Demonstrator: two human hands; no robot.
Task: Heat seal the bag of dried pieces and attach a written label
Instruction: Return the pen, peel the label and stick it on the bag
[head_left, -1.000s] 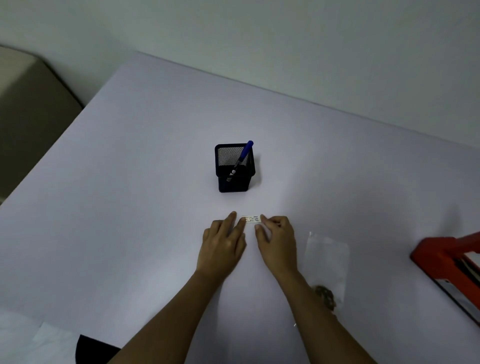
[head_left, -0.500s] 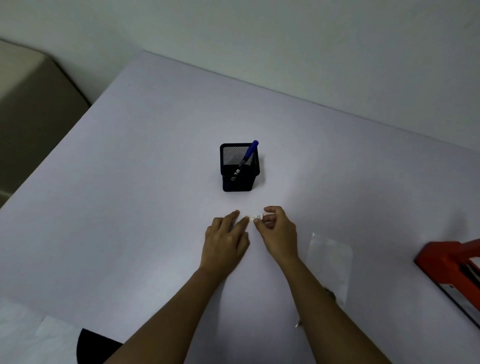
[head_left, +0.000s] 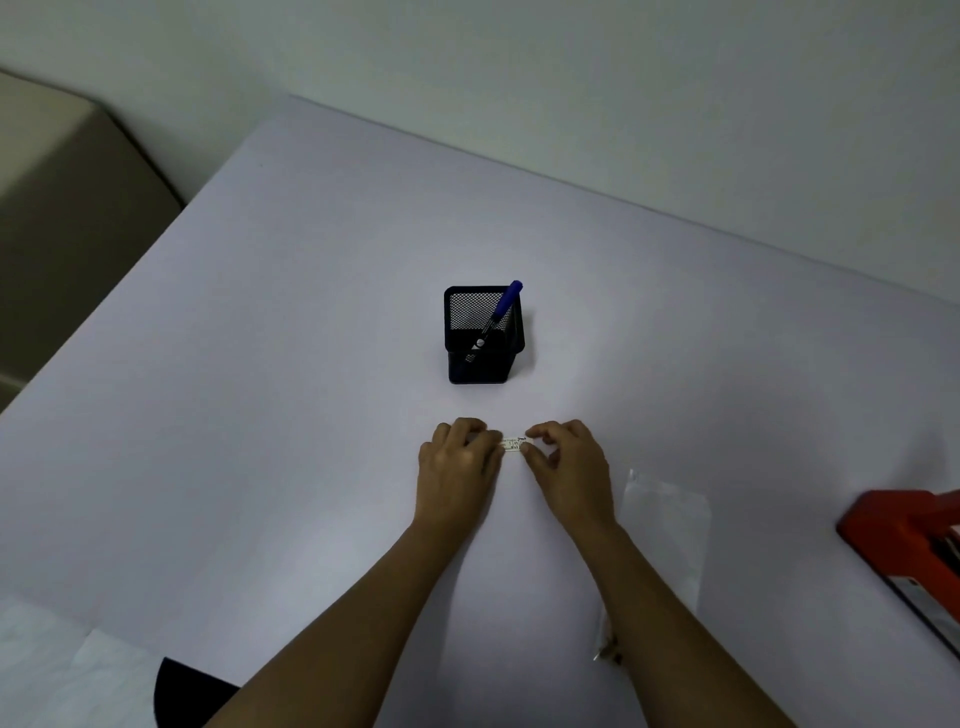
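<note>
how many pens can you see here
1: a blue-capped pen leaning in the black mesh holder, just beyond the label. More could be hidden low inside the holder.

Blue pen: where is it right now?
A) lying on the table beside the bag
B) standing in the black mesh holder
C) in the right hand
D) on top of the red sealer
B: the blue pen leans in the black mesh holder, beyond the left hand and right hand, which both hold the label.
</note>
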